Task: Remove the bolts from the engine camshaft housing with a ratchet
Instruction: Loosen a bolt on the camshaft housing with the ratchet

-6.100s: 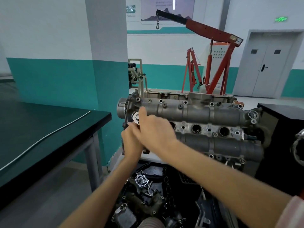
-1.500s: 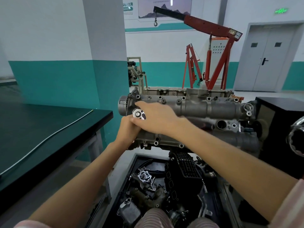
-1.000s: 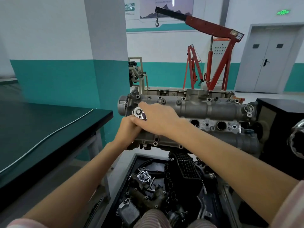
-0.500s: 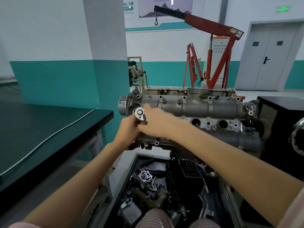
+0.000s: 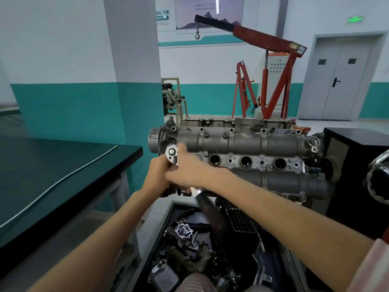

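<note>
Fingers of the right hand [image 5: 190, 172] curl over the shank of the ratchet [image 5: 172, 153] just below its round chrome head, with the index finger stretched up beside that head. The left hand [image 5: 156, 175] sits directly under and behind it, its fingers closed around the same tool near the head, though the right hand covers most of them and their exact hold is hard to make out. The ratchet head rests at the left end of the camshaft housing [image 5: 242, 142], by the sprocket, and the bolt under it is hidden. Its dark handle [image 5: 210, 213] slants down toward the parts tray [image 5: 162, 234] below, blurred. A dark bench [image 5: 52, 165] stands to the left; a red engine crane [image 5: 271, 60] stands behind.
</note>
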{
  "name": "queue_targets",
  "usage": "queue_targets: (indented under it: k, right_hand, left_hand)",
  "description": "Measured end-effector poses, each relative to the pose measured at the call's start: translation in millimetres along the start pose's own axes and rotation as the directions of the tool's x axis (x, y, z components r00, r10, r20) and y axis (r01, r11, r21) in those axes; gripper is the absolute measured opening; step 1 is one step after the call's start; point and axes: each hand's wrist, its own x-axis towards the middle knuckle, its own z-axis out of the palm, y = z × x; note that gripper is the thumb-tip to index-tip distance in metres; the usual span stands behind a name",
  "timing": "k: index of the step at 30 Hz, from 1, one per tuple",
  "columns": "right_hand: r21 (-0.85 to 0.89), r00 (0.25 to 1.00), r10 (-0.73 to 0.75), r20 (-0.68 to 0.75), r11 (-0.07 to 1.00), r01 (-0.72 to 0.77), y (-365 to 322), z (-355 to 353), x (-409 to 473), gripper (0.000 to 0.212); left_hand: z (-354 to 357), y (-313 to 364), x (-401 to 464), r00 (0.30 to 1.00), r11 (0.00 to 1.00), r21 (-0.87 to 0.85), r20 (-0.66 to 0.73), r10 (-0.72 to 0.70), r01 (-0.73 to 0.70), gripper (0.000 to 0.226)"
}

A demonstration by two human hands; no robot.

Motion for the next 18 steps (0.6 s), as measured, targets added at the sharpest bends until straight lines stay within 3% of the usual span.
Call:
queue_targets:
  k: [2, 4, 5, 7, 9, 11, 12, 13, 14, 16, 17, 18]
  right_hand:
    - [-0.500, 0.982, -0.146, -0.117, 0.864, 0.068, 4, -15, 0, 0.034]
    - [-0.690, 0.944, -0.262, -0.202, 0.722, 0.053, 4, -25, 0, 0.034]
    - [-0.691, 0.924, -0.298, -0.241, 0.721, 0.052, 3, -23, -1, 0.039]
    - [-0.520, 0.929, -0.247, -0.277, 0.851, 0.071, 2, -10, -4, 0.048]
    - [-0.077, 0.976, -0.042, -0.213, 0.997, 0.026, -4, 6, -3, 0.047]
    - [0.447, 0.991, 0.118, -0.060, 0.891, -0.079, -11, 19, 1, 0.053]
    - [0.577, 0.988, 0.154, 0.011, 0.806, -0.132, -12, 23, 3, 0.055]
    - [0.607, 0.984, 0.162, 0.068, 0.776, -0.170, -13, 23, 4, 0.052]
    - [0.554, 0.983, 0.147, 0.105, 0.813, -0.181, -11, 19, 4, 0.050]
    - [0.154, 0.995, 0.048, 0.086, 0.986, -0.061, -4, 2, 2, 0.043]
    - [-0.112, 0.999, -0.024, 0.045, 0.993, 0.028, -1, -9, 1, 0.041]
    - [-0.355, 0.996, -0.092, 0.004, 0.931, 0.088, 0, -18, 1, 0.040]
  left_hand:
    - [1, 10, 4, 0.998, 0.995, -0.080, 0.015, -0.066, 0.067, 0.044]
    - [2, 16, 9, 0.998, 0.994, -0.091, 0.023, -0.059, 0.061, 0.050]
    - [3, 19, 9, 1.000, 0.998, -0.062, 0.012, -0.007, 0.007, 0.051]
    - [1, 19, 9, 1.000, 1.000, -0.024, 0.005, 0.008, -0.008, 0.049]
    - [-2, 19, 5, 0.999, 0.996, -0.075, -0.009, -0.053, 0.053, 0.042]
    - [1, 12, 6, 0.964, 0.956, -0.141, -0.043, -0.264, 0.256, 0.041]
    - [-1, 12, 4, 0.937, 0.933, -0.104, -0.023, -0.348, 0.344, 0.042]
    - [-2, 11, 2, 0.940, 0.938, -0.075, -0.016, -0.341, 0.339, 0.042]
    - [-3, 11, 2, 0.963, 0.963, -0.028, -0.028, -0.267, 0.267, 0.043]
    - [-6, 10, 5, 0.996, 0.996, 0.009, -0.004, -0.084, 0.084, 0.044]
    - [-7, 11, 6, 1.000, 0.997, 0.078, 0.005, -0.010, 0.009, 0.045]
    - [-7, 12, 5, 0.999, 0.991, 0.132, 0.019, 0.029, -0.031, 0.043]
